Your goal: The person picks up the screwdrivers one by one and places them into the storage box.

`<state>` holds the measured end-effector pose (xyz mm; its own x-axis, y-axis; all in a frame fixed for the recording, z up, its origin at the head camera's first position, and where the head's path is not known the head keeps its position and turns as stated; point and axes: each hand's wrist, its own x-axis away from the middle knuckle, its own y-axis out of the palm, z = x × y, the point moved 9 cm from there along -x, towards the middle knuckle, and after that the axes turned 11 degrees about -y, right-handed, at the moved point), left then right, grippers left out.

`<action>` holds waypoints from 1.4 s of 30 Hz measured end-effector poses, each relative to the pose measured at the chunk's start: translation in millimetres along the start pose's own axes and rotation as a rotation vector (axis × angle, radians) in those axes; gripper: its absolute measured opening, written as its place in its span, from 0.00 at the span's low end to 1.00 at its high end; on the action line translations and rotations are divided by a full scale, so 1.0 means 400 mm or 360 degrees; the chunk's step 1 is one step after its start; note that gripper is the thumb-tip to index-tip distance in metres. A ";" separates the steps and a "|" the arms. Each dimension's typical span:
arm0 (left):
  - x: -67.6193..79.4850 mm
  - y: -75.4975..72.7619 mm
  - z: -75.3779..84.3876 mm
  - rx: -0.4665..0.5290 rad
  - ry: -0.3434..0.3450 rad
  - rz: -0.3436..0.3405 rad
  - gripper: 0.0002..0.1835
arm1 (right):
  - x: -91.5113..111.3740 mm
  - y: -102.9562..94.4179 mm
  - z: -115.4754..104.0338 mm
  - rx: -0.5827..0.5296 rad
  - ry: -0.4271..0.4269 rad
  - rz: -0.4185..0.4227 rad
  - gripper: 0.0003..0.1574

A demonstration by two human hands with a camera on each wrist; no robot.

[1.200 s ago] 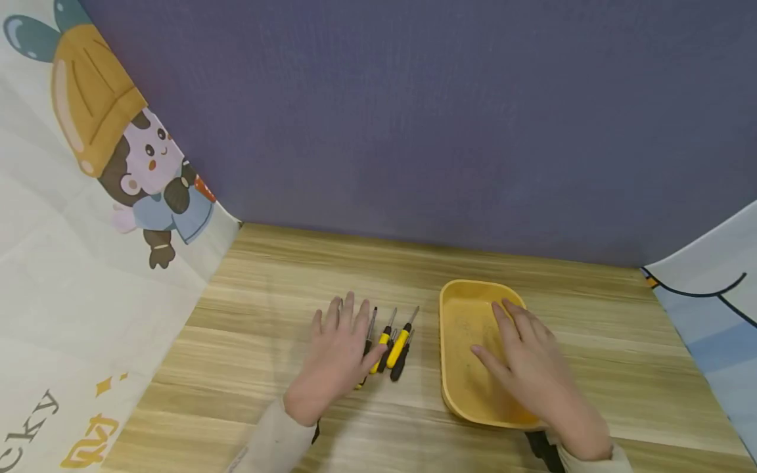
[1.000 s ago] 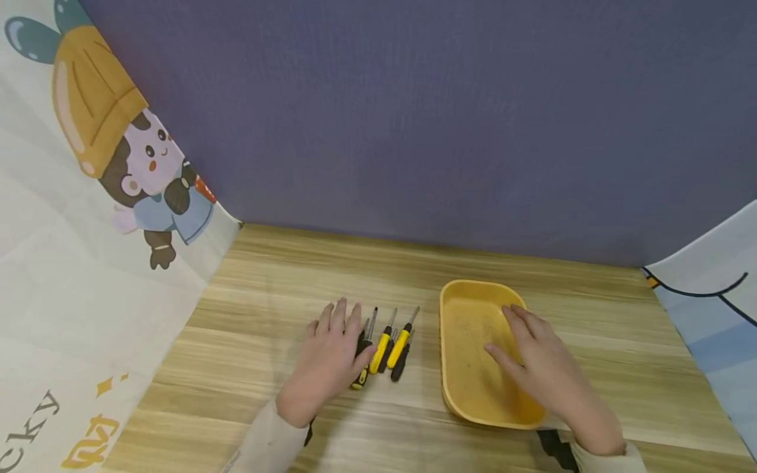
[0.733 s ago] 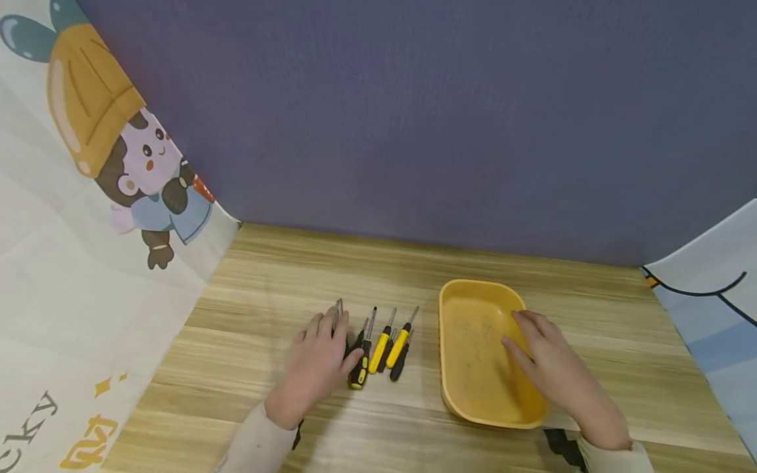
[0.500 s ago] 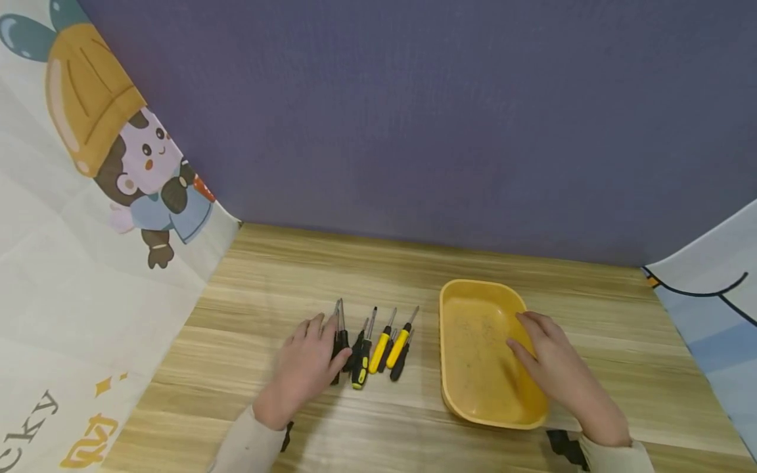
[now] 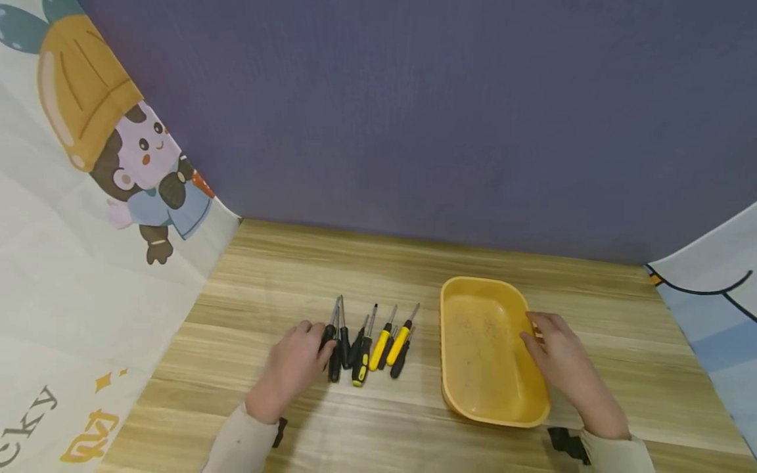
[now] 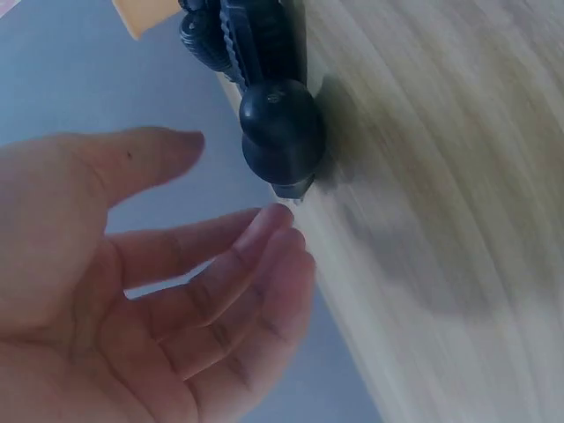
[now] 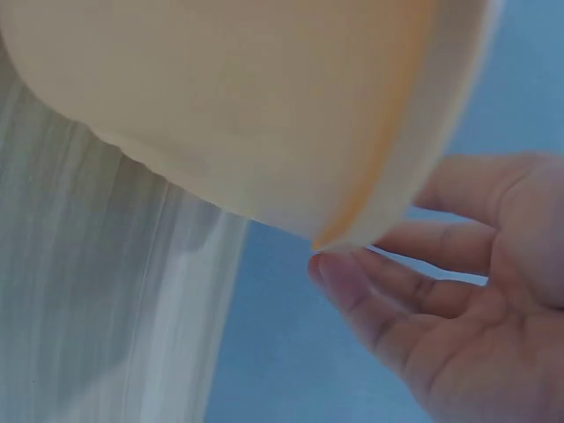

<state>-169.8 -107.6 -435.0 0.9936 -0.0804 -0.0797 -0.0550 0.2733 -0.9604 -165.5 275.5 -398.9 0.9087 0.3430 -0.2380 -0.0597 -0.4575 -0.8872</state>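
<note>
In the head view, my left hand lies over the left end of a row of screwdrivers, its fingers loosely bent around the leftmost black handles. The row, black and yellow, rests on the wood-grain desk, shafts pointing away from me. To its right, well apart from that hand, stands the yellow tray; my right hand pinches its right rim, thumb on the inner side. A cartoon figure is printed on the pale cloth at my left.

In the left wrist view, my thumb and fingers are parted, released, with a black handle just beside the fingertips; I cannot tell whether they touch.

In the right wrist view, my fingertips touch the tray's rim from outside, and my thumb passes out of sight behind it.
</note>
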 end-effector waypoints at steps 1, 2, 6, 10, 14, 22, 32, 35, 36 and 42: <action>-0.001 -0.002 0.000 0.0022 -0.0010 -0.0003 0.20 | 0.000 0.000 0.004 -0.0001 0.0021 -0.0010 0.24; -0.003 -0.003 0.000 0.0042 -0.0025 -0.0013 0.19 | 0.001 0.000 0.007 -0.0001 0.0046 -0.0022 0.24; -0.008 0.002 -0.006 0.0106 -0.0109 -0.0092 0.16 | 0.005 0.002 0.020 0.0000 0.0126 -0.0066 0.22; -0.010 0.017 -0.014 0.0127 -0.0163 -0.0174 0.14 | 0.009 -0.002 0.033 -0.0008 0.0146 -0.0044 0.22; -0.012 0.026 -0.020 0.0144 -0.0186 -0.0210 0.14 | 0.014 -0.002 0.049 -0.0032 0.0164 -0.0030 0.21; -0.017 0.040 -0.025 0.0138 -0.0222 -0.0286 0.17 | 0.031 0.011 0.093 -0.0173 0.0308 -0.0072 0.22; -0.024 0.067 -0.039 0.0327 -0.0321 -0.0471 0.14 | 0.034 0.013 0.104 -0.0211 0.0355 -0.0067 0.23; -0.026 0.071 -0.043 0.0352 -0.0342 -0.0493 0.14 | 0.035 0.012 0.103 -0.0214 0.0354 -0.0058 0.23; -0.026 0.072 -0.043 0.0353 -0.0343 -0.0497 0.14 | 0.035 0.011 0.103 -0.0212 0.0350 -0.0052 0.23; -0.030 0.076 -0.045 0.0384 -0.0340 -0.0511 0.14 | 0.036 0.010 0.103 -0.0209 0.0347 -0.0048 0.22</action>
<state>-185.4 -115.7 -468.2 0.9560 -0.0047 0.2934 0.2589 0.4842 -0.8358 -169.8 312.4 -422.4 0.9777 0.1798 -0.1085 0.0103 -0.5571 -0.8304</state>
